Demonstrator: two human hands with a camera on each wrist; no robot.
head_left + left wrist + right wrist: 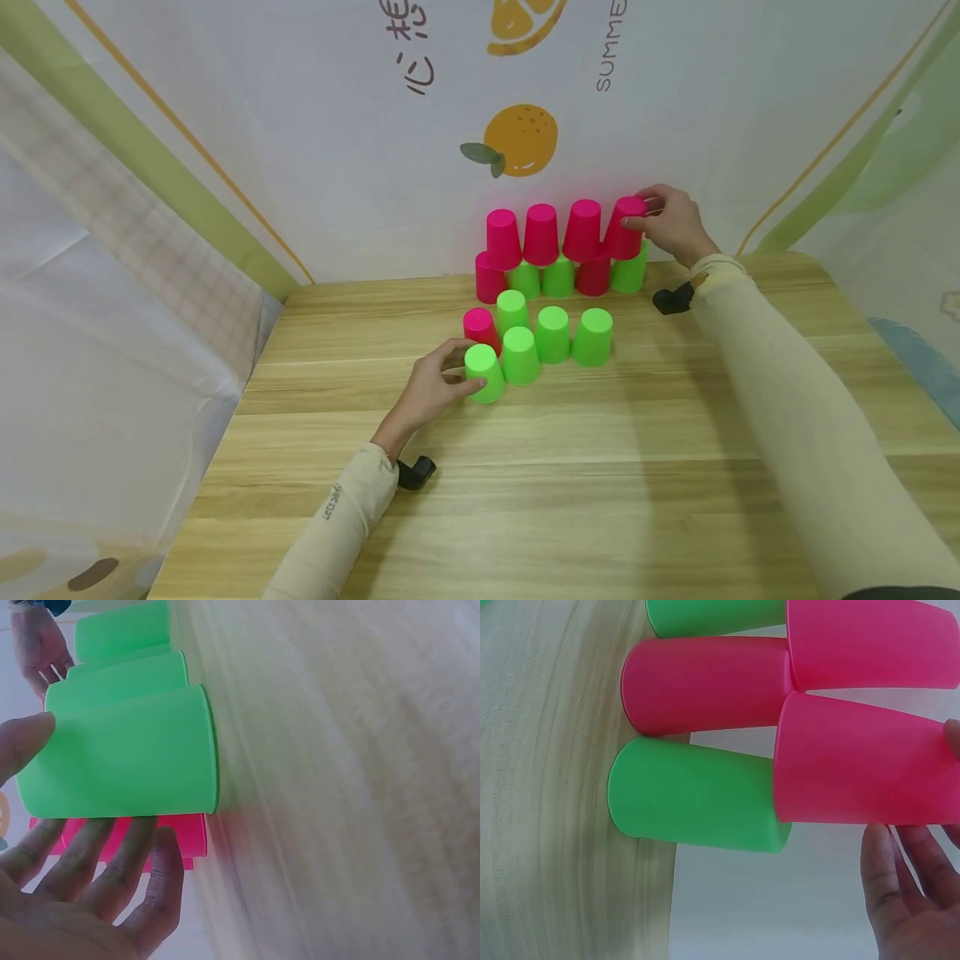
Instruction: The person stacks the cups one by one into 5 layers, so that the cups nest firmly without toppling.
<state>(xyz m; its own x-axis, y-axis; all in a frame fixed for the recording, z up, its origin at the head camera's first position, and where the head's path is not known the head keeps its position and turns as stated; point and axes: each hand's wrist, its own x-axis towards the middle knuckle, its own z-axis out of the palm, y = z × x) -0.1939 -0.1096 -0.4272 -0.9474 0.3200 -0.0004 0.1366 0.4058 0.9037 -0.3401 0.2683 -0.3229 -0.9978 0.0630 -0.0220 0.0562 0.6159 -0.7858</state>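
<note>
My right hand (672, 223) holds a pink cup (626, 232), upside down, at the right end of an upper row of pink cups. In the right wrist view that pink cup (862, 765) rests its rim on the base of a green cup (701, 796) and a pink one (709, 686). Nearer to me, my left hand (431, 387) grips a green cup (485, 375) standing upside down on the table. The left wrist view shows the thumb on one side of this green cup (127, 757) and the fingers (161, 889) along the other.
Beside the left hand's cup, further green cups (592, 337) and a pink cup (480, 327) stand in a group. Behind them runs the lower row of pink and green cups (558, 277), close to the printed curtain (360, 192). All stand on a wooden table (525, 500).
</note>
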